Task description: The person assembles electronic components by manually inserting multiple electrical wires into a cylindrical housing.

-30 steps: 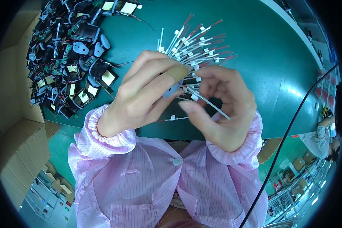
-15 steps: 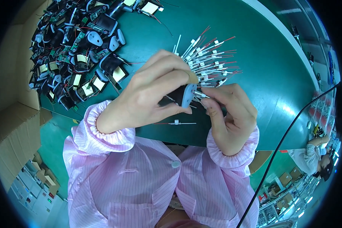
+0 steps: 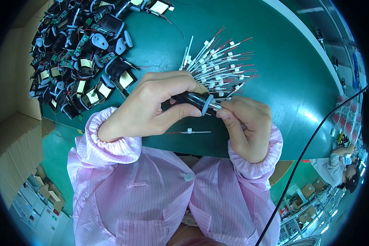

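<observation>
Green bench; above it, the left grip clasps a black, blue-flanged cylinder; the right grip pinches slim rods at its end. Wired tubes fan out beyond, partly blocked by the left grip; dark assemblies heap leftward.

A green worktop reaches toward two o'clock, glare showing at three. Green floor lies between eight and nine, pale panels at eight, loaded shelving between four and five, bright lights at four.
</observation>
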The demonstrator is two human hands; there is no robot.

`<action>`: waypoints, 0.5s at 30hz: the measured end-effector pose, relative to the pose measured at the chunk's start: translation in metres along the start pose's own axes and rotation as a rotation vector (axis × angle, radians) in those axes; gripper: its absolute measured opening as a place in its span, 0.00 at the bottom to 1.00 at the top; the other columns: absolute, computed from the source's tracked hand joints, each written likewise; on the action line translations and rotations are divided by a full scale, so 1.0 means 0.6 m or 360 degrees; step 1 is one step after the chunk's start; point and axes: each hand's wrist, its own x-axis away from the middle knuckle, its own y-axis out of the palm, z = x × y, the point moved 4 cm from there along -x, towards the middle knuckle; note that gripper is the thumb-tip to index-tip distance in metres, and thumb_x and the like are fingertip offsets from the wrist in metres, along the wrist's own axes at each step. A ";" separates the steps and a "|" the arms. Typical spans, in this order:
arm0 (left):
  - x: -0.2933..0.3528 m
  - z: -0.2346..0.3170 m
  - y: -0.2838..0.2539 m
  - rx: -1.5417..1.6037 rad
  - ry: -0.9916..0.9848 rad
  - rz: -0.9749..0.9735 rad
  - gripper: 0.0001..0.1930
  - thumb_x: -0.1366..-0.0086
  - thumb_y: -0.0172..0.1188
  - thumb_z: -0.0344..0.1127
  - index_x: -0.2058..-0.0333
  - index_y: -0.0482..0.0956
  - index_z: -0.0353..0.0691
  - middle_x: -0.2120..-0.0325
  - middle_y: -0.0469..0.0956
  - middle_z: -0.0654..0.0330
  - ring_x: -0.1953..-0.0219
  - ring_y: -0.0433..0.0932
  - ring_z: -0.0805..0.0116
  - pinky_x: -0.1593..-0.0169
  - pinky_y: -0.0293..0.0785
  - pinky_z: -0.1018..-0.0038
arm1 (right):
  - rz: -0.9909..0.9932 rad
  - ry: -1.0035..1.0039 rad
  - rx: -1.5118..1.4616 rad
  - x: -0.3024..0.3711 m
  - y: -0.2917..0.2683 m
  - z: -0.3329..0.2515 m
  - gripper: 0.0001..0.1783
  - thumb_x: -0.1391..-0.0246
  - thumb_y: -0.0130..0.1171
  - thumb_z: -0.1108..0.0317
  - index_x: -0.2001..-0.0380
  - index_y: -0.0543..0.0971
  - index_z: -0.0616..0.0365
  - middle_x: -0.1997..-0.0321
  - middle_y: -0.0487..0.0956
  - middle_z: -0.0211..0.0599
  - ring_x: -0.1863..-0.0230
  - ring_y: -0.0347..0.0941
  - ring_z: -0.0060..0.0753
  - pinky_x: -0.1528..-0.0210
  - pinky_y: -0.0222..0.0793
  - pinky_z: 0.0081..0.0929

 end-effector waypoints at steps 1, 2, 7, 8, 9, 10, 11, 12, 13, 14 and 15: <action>-0.001 0.000 0.003 -0.0031 0.0017 -0.0017 0.17 0.50 0.67 0.24 0.60 0.77 0.26 0.69 0.78 0.52 0.67 0.78 0.61 0.64 0.72 0.72 | -0.0057 0.0016 -0.0081 0.001 0.002 0.003 0.03 0.56 0.61 0.81 0.75 0.77 0.65 0.84 0.69 0.40 0.83 0.67 0.42 0.81 0.59 0.33; -0.001 0.000 0.006 -0.0063 0.0035 -0.0033 0.17 0.52 0.68 0.24 0.62 0.77 0.26 0.72 0.77 0.53 0.70 0.77 0.61 0.67 0.71 0.71 | -0.0056 0.0023 -0.0082 0.003 0.004 0.005 0.03 0.56 0.61 0.81 0.75 0.77 0.65 0.84 0.69 0.40 0.83 0.67 0.42 0.81 0.59 0.33; -0.005 -0.007 0.026 -0.0463 0.0432 0.0274 0.15 0.53 0.68 0.24 0.65 0.76 0.28 0.75 0.74 0.54 0.75 0.72 0.59 0.72 0.67 0.69 | 0.0190 0.0039 0.0487 0.009 0.031 -0.006 0.03 0.56 0.60 0.82 0.76 0.76 0.66 0.83 0.72 0.43 0.82 0.70 0.45 0.80 0.62 0.33; -0.003 -0.004 0.025 -0.0596 0.0507 0.0382 0.15 0.54 0.68 0.24 0.65 0.76 0.28 0.75 0.73 0.54 0.76 0.71 0.58 0.73 0.65 0.68 | 0.0224 0.0089 0.0474 0.008 0.033 -0.013 0.02 0.54 0.59 0.82 0.76 0.76 0.66 0.82 0.72 0.44 0.82 0.70 0.46 0.80 0.62 0.33; -0.003 -0.002 0.020 -0.0602 0.0498 0.0387 0.15 0.54 0.68 0.24 0.65 0.76 0.28 0.75 0.73 0.54 0.76 0.71 0.58 0.73 0.65 0.68 | 0.0217 0.0084 0.0466 0.006 0.027 -0.011 0.02 0.54 0.59 0.82 0.76 0.76 0.66 0.82 0.72 0.44 0.82 0.70 0.46 0.80 0.62 0.33; -0.006 0.000 0.013 -0.0417 0.0415 0.0277 0.15 0.54 0.68 0.24 0.66 0.76 0.28 0.76 0.72 0.54 0.76 0.71 0.58 0.73 0.66 0.68 | 0.0117 0.0149 0.0204 0.005 0.019 -0.001 0.02 0.53 0.58 0.82 0.76 0.75 0.66 0.82 0.72 0.44 0.82 0.70 0.46 0.80 0.62 0.33; -0.006 0.000 0.010 -0.0231 0.0332 0.0170 0.15 0.54 0.68 0.23 0.66 0.76 0.28 0.76 0.72 0.54 0.75 0.71 0.57 0.73 0.66 0.68 | 0.0014 0.0213 -0.0057 0.004 0.019 0.006 0.02 0.53 0.58 0.82 0.76 0.75 0.66 0.82 0.72 0.44 0.83 0.69 0.46 0.80 0.62 0.34; -0.008 0.004 0.010 -0.0286 0.0327 0.0187 0.16 0.54 0.68 0.24 0.65 0.76 0.28 0.75 0.72 0.53 0.75 0.71 0.56 0.72 0.67 0.67 | 0.0003 0.0203 -0.0059 0.003 0.027 0.004 0.02 0.53 0.58 0.82 0.76 0.75 0.66 0.82 0.72 0.44 0.83 0.69 0.46 0.80 0.62 0.34; -0.007 0.003 0.011 -0.0294 0.0325 0.0201 0.16 0.54 0.68 0.24 0.65 0.76 0.28 0.75 0.72 0.53 0.75 0.71 0.56 0.72 0.67 0.67 | 0.0133 0.0166 0.0093 0.006 0.034 0.001 0.02 0.52 0.57 0.82 0.76 0.76 0.66 0.82 0.72 0.45 0.83 0.69 0.47 0.80 0.62 0.33; -0.006 0.002 0.011 -0.0403 0.0371 0.0228 0.16 0.53 0.68 0.25 0.64 0.75 0.28 0.75 0.72 0.53 0.75 0.71 0.56 0.72 0.67 0.66 | 0.0265 0.0128 0.0245 0.007 0.036 -0.003 0.03 0.52 0.57 0.82 0.77 0.76 0.65 0.82 0.72 0.45 0.82 0.69 0.48 0.79 0.63 0.33; -0.003 -0.001 0.012 -0.0509 0.0413 0.0252 0.17 0.52 0.68 0.26 0.63 0.75 0.28 0.75 0.73 0.52 0.75 0.71 0.55 0.72 0.67 0.66 | 0.0257 0.0121 0.0244 0.007 0.037 -0.001 0.03 0.52 0.57 0.82 0.77 0.76 0.65 0.82 0.72 0.45 0.82 0.69 0.48 0.79 0.63 0.33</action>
